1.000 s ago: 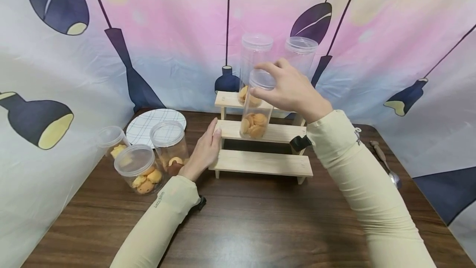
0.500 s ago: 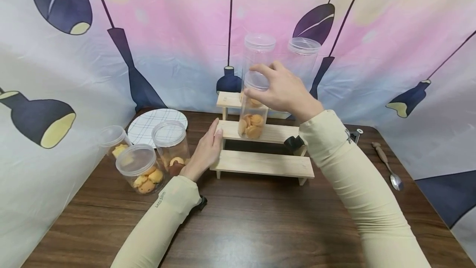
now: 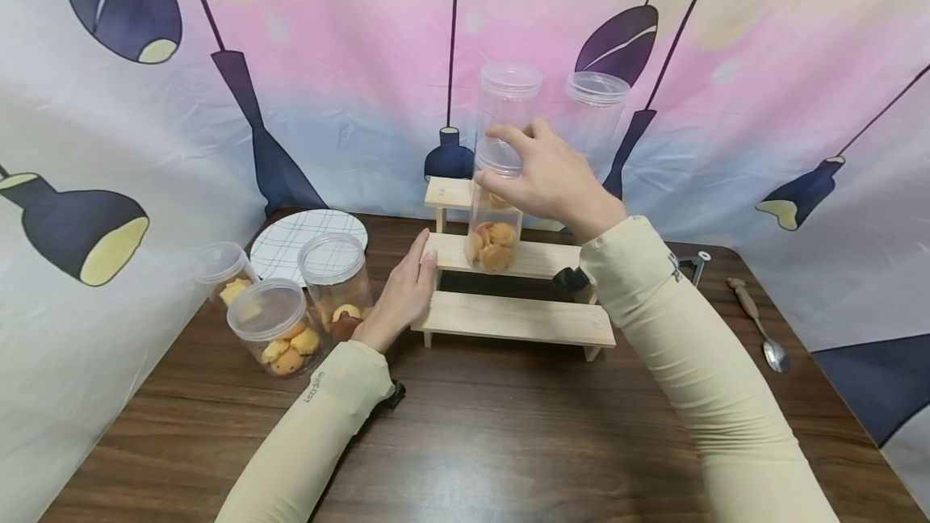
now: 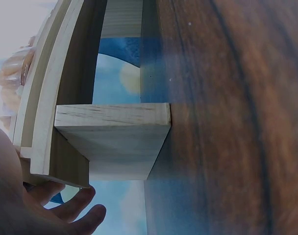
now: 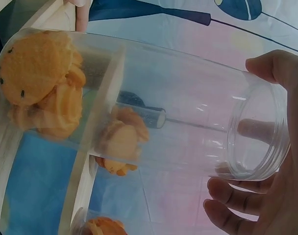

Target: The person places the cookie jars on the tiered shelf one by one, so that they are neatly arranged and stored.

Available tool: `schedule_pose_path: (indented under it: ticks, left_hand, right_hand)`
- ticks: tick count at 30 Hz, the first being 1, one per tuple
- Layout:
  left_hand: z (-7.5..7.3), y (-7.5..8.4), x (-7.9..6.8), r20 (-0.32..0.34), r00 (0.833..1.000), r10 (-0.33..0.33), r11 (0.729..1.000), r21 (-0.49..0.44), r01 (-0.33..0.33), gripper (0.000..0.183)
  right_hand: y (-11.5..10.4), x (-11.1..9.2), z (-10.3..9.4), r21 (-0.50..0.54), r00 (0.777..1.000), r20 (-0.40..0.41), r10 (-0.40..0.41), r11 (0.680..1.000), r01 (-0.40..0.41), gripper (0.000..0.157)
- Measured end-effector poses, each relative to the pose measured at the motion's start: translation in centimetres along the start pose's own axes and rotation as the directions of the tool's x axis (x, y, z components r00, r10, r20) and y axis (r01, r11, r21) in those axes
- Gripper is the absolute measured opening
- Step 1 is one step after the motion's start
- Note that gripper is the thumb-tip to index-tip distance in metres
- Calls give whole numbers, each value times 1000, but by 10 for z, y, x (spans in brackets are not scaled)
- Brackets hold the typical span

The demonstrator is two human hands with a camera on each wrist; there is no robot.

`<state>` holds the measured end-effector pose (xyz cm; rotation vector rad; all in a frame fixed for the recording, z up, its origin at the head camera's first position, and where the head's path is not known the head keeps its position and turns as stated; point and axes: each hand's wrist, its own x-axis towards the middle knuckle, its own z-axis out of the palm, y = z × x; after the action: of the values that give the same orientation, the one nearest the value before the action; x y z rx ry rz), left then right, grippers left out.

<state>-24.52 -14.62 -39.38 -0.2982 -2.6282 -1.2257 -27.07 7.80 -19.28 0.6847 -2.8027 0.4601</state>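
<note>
A tall clear cookie jar [image 3: 495,246] with round cookies at its bottom stands upright on the middle step of a three-step wooden rack [image 3: 516,320]. My right hand [image 3: 555,180] holds it by the lid, thumb and fingers spread around the rim; the right wrist view shows this lid [image 5: 259,132] up close. My left hand [image 3: 398,295] rests against the rack's left end, fingers fairly straight. In the left wrist view its fingertips [image 4: 83,200] touch the end of a step. Two more tall jars, a left one [image 3: 511,91] and a right one [image 3: 597,95], stand on the top step, partly hidden.
Three shorter cookie jars, a front one [image 3: 272,329], a right one [image 3: 334,281] and a back one [image 3: 224,269], stand left on the brown table [image 3: 465,434]. Behind them lies a checked round plate [image 3: 291,236]. A spoon [image 3: 756,321] lies at the right, near a metal object [image 3: 699,265].
My right hand has shifted the tall jar slightly left along the middle step, and the jar stands straighter. The left hand has stayed at the rack's end.
</note>
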Motion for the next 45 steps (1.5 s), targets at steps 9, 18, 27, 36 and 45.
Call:
schedule_pose_path:
  ticks: [9, 18, 27, 36, 45]
  left_hand:
    - [1, 0, 0, 0, 1000, 1, 1000, 2, -1, 60]
    - [1, -1, 1, 4, 1000, 8, 1000, 1, -8, 59]
    - [0, 0, 0, 5, 1000, 3, 1000, 1, -3, 59]
    - [1, 0, 0, 3, 1000, -2, 1000, 9, 2, 60]
    - [-2, -5, -1, -1, 1000, -19, 1000, 8, 20, 61]
  right_hand:
    - [1, 0, 1, 10, 1000, -3, -17, 1000, 17, 70]
    - [2, -1, 0, 8, 1000, 7, -25, 1000, 25, 71]
    - [3, -3, -3, -2, 999, 28, -32, 999, 32, 84]
    - [9, -28, -21, -32, 1000, 2, -24, 999, 24, 85]
    - [44, -63, -21, 20, 996, -63, 56, 998, -55, 76]
